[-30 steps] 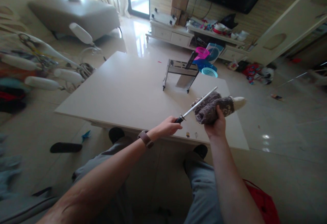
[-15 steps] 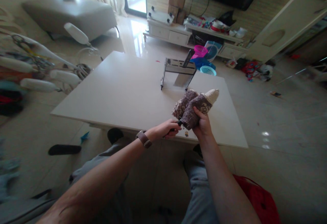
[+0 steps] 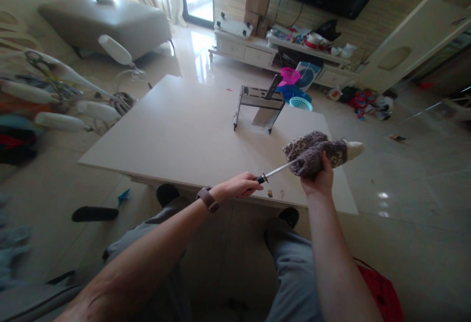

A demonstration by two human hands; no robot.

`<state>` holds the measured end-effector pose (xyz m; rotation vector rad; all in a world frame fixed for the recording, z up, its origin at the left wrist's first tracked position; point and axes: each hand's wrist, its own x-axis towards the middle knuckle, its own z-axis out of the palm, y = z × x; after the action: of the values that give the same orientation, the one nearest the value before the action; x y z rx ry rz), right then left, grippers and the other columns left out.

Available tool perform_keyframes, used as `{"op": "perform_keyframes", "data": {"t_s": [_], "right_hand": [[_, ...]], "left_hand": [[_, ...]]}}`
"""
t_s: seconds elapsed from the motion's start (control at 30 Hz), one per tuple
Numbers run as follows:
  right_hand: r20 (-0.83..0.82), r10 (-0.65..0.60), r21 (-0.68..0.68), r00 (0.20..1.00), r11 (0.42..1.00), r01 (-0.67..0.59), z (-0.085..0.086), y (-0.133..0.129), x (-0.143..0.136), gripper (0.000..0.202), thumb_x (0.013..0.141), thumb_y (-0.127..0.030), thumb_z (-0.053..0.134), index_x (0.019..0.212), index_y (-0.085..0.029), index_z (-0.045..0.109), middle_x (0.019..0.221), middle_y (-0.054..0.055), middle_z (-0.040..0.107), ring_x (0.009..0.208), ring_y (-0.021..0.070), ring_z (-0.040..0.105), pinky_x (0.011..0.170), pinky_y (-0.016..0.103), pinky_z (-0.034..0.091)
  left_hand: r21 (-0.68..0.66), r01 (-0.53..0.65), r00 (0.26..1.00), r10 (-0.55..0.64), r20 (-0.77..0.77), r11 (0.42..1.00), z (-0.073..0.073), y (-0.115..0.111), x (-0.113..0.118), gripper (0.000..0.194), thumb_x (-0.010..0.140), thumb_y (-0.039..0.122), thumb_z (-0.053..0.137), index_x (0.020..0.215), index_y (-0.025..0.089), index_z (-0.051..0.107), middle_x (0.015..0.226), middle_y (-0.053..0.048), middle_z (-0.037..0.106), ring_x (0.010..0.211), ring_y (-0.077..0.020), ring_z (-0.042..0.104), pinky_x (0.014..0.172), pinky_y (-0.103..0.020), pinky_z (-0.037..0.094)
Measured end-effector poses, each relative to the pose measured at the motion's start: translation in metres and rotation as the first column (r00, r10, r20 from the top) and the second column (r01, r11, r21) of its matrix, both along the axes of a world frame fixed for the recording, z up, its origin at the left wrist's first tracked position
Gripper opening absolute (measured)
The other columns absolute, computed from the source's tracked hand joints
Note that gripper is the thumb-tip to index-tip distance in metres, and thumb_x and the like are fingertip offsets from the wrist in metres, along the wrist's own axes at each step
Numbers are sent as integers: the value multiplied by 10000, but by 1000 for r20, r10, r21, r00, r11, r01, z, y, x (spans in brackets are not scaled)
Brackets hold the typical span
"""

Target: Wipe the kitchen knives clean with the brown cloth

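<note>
My left hand (image 3: 247, 185) is closed round the black handle of a thin metal rod (image 3: 279, 169), probably a sharpening steel. The rod points up to the right, and its far end is hidden in a fluffy brown-and-cream cloth (image 3: 312, 158). Under the cloth's near side, my right hand (image 3: 319, 177) grips it with the thumb on top. Behind them on the white table (image 3: 176, 126) stands a metal knife rack (image 3: 259, 97) with one black-handled item (image 3: 274, 86) in it.
Two small stickers or charms lie at the table's front edge. Beyond the table are a pink basket (image 3: 290, 76), a light-blue basket (image 3: 300, 103) and a low white cabinet (image 3: 231, 47). A red bag (image 3: 380, 287) is at the lower right.
My right hand has moved right with the cloth, away from my left hand. More of the metal rod now shows between them. My left hand has hardly moved.
</note>
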<state>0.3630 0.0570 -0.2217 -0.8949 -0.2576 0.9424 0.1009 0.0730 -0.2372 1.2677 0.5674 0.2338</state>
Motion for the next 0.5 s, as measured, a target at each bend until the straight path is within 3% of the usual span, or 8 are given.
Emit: {"op": "perform_keyframes", "data": {"t_s": [0.17, 0.27, 0.4, 0.5], "right_hand": [[64, 139, -20, 988, 990, -138, -2, -4, -39, 309, 792, -287, 816, 1084, -227, 735, 1051, 10, 808, 979, 203, 768, 977, 435, 628], [106, 238, -35, 966, 971, -236, -6, -4, -67, 389, 688, -244, 892, 1041, -212, 732, 989, 7, 809, 908, 204, 766, 884, 393, 652], [122, 336, -80, 934, 941, -328, -9, -4, -92, 432, 607, -220, 928, 998, -195, 746, 952, 11, 814, 836, 196, 759, 765, 332, 659], [129, 291, -95, 948, 955, -280, -10, -2, -96, 421, 600, -205, 925, 984, -186, 754, 950, 15, 818, 822, 195, 758, 768, 336, 659]], "left_hand": [[-125, -165, 978, 179, 105, 978, 0, -1, 7, 336, 729, 387, 665, 596, 224, 403, 454, 79, 368, 372, -54, 317, 392, -214, 229], [-169, -222, 960, 246, 136, 960, -2, -2, 11, 269, 674, 330, 641, 610, 229, 400, 442, 90, 358, 352, -49, 288, 370, -209, 204], [-78, -231, 966, 238, 99, 970, -7, -2, 12, 201, 636, 295, 586, 581, 233, 402, 415, 75, 367, 352, -61, 306, 372, -215, 214], [-2, -213, 976, 213, 37, 977, -9, -1, 9, 173, 643, 313, 581, 599, 225, 439, 425, 61, 402, 372, -74, 331, 390, -226, 232]]}}
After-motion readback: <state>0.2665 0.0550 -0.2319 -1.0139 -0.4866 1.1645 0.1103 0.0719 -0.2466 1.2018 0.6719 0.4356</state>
